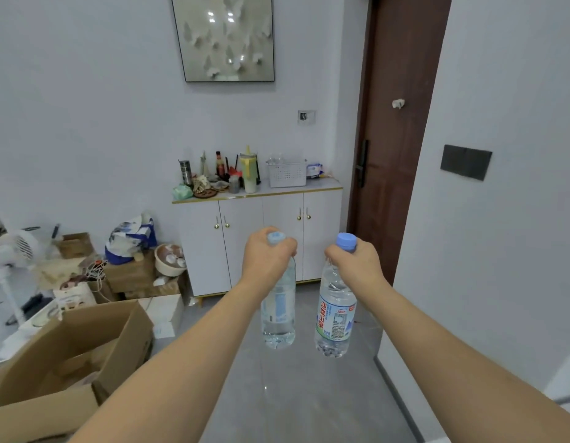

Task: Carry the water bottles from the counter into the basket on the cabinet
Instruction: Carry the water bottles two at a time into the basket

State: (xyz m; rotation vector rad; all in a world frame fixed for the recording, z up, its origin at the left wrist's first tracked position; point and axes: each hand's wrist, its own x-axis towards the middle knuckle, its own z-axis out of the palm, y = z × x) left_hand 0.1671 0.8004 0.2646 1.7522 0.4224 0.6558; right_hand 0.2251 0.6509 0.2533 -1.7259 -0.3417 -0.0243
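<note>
Head | each grip holds a bottle (278, 310) | basket (287, 174) on cabinet (261, 238) ahead | cardboard box (69, 353) left

The left hand (267, 254) and right hand (357, 262) are held out side by side, the fingers (288, 246) of each closed round the neck of a clear plastic water bottle: the left bottle (278, 311) and right bottle (335, 318) hang below them, near each other but apart. Ahead of the fingers stands a white four-door cabinet (261, 238); on its top, right of centre, sits a white perforated plastic basket (287, 174). Left of the fingers and nearer the camera, an open brown cardboard box (72, 353) lies on the floor.
</note>
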